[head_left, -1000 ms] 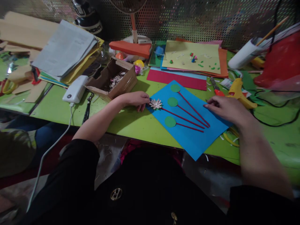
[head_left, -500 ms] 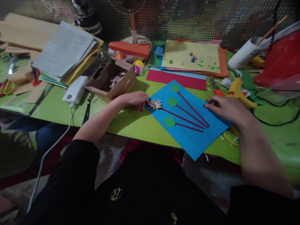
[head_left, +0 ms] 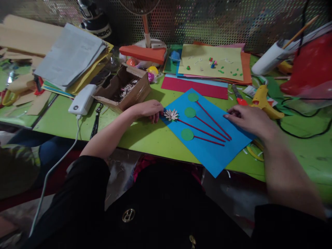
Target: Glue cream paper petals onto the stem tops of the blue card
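Note:
A blue paper sheet (head_left: pixel 212 152) lies on the green table (head_left: pixel 153 138). On it are three green paper circles (head_left: pixel 190 112) with thin red stems (head_left: pixel 207 132), and a white paper flower (head_left: pixel 171 114) at its left corner. My left hand (head_left: pixel 149 109) rests flat on the table, its fingertips touching the flower's left side. My right hand (head_left: pixel 250 119) lies palm down on the sheet's right corner, fingers stretched out, beside the stem ends. Neither hand holds anything.
A cardboard box (head_left: pixel 123 90) of white petals stands left of the sheet. Coloured paper sheets (head_left: pixel 211 65) lie behind it. A yellow glue gun (head_left: pixel 264 102) with its black cable sits right of my right hand. A white power bank (head_left: pixel 81 99) and paper stacks (head_left: pixel 70 55) are at left.

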{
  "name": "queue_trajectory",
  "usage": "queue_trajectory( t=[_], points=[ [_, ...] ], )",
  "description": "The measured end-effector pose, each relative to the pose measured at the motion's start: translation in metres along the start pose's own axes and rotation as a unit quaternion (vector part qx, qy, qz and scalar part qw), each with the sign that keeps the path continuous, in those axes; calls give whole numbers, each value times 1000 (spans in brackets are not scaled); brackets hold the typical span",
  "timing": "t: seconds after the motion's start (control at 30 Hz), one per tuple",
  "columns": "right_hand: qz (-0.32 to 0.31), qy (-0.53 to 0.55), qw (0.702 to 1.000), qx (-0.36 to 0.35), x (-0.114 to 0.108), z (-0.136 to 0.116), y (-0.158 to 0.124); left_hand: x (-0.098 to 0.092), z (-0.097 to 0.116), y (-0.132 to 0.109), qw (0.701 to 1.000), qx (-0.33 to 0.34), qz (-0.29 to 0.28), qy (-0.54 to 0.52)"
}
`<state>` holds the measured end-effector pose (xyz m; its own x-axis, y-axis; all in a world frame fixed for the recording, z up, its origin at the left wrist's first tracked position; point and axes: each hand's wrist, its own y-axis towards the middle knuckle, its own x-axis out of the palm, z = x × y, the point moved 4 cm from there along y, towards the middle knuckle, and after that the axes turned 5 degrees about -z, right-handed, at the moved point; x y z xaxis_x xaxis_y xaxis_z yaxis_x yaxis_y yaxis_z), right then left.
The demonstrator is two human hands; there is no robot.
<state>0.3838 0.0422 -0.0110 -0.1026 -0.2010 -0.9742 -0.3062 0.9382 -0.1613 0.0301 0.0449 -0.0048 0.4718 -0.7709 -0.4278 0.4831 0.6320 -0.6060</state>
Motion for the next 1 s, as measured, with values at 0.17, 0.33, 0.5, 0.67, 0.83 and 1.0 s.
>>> queue_trajectory(
  t=[0.17,0.33,0.5,0.67,0.83,1.0],
  points=[
    [12,15,1000,9,2,-1,0,1,1,-2,1000,-11,10,-4],
    [40,73,996,26,0,-7,1,0,-1,-2,999,-31,33,-13],
    [52,156,986,32,1,-13,3,-1,-6,2,999,-27,28,-18],
    [29,200,978,54,2,-20,2,-3,-5,-1,999,-32,30,-26],
    [45,271,962,15,-3,-23,-1,-13,5,-25,990,-45,110,70],
    [103,337,936,-5,-4,-18,3,-14,13,-40,982,-47,107,146]
  ],
)
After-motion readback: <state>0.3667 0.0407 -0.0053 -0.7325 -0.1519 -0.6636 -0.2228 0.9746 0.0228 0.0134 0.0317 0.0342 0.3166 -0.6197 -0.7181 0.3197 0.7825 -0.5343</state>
